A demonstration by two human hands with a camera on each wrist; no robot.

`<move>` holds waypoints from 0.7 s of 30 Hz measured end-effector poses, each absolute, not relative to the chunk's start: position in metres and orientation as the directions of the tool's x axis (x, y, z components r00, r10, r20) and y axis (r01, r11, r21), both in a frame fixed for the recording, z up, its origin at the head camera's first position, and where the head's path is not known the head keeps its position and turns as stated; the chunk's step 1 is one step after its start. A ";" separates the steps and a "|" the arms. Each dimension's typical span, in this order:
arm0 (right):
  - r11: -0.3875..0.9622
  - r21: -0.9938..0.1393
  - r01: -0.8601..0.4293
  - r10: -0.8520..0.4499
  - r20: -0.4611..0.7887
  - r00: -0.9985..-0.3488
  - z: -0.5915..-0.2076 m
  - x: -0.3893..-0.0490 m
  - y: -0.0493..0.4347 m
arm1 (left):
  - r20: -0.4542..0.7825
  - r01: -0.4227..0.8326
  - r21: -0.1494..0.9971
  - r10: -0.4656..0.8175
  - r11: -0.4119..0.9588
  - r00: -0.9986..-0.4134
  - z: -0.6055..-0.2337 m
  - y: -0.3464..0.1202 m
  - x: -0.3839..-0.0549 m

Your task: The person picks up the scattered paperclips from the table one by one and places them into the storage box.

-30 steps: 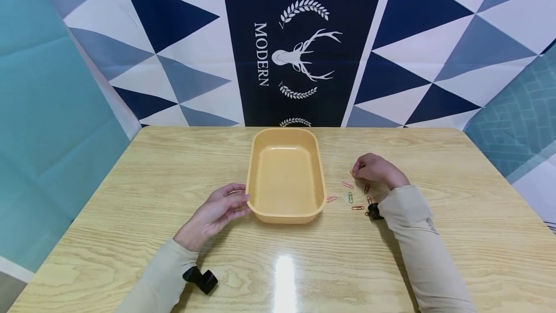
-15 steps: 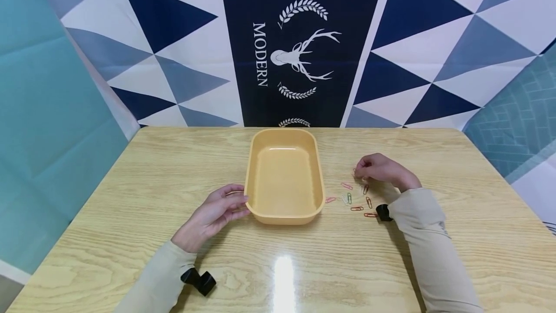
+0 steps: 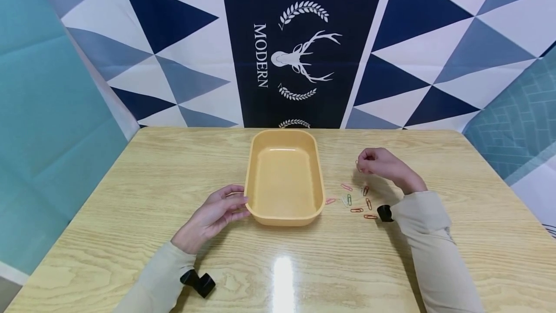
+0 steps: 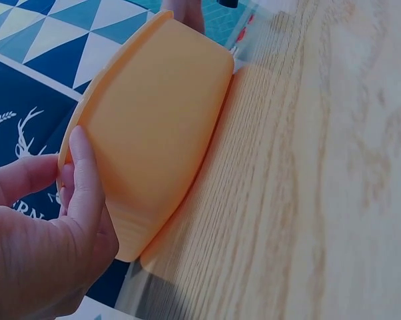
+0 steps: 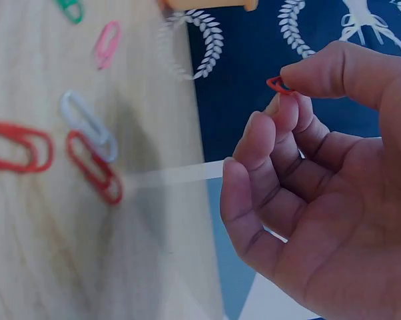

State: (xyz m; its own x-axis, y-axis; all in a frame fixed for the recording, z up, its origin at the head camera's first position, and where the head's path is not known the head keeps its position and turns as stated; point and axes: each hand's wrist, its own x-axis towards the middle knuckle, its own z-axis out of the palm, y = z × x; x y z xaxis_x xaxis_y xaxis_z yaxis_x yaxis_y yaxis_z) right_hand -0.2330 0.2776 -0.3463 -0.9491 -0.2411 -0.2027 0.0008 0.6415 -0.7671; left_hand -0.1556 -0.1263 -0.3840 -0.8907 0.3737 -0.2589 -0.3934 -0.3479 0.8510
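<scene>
A yellow-orange plastic bin [image 3: 284, 220] stands on the wooden table. My left hand [image 3: 213, 217] grips its rim at the near left; in the left wrist view the fingers [image 4: 86, 180] lie against the outer wall and the thumb is at the rim. Above the table, right of the bin, my right hand [image 3: 384, 164] pinches a red paper clip [image 5: 278, 85] between thumb and fingertips. Below that hand lie several loose clips, among them a green paper clip [image 3: 349, 200], a pink paper clip [image 3: 346, 187], a white paper clip [image 5: 87, 125] and a dark red paper clip [image 5: 94, 168].
A patterned cloth [image 3: 304, 52] with a deer print hangs behind the table's far edge. Another pink paper clip [image 3: 330, 201] lies close to the bin's right wall. Red paper clips [image 3: 356, 210] lie nearer to me. The table [image 3: 143, 197] stretches out to both sides.
My right hand has risen from the table and moved slightly right and away from me with the clip, uncovering red clips that its wrist hid. My left hand and the bin stay put.
</scene>
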 end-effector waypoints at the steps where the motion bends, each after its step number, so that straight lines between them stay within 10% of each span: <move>1: 0.640 -0.768 -0.002 -0.241 -0.199 -0.950 -0.344 -0.232 0.277 | -0.259 -0.394 0.851 0.375 -0.348 -0.890 -0.384 -0.126 -0.156; 21: 0.662 -0.744 -0.090 -0.220 -0.078 -0.972 -0.301 -0.208 0.254 | -0.277 -0.402 0.850 0.360 -0.342 -0.891 -0.385 -0.126 -0.156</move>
State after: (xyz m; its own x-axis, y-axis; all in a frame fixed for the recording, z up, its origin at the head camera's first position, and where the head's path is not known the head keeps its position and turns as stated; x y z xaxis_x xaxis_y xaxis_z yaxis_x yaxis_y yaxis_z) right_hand -0.2085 0.2539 -0.3009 -0.9724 -0.2200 -0.0781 -0.0902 0.6625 -0.7436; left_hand -0.1559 -0.1255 -0.3848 -0.8911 0.3597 -0.2766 -0.4017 -0.3418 0.8496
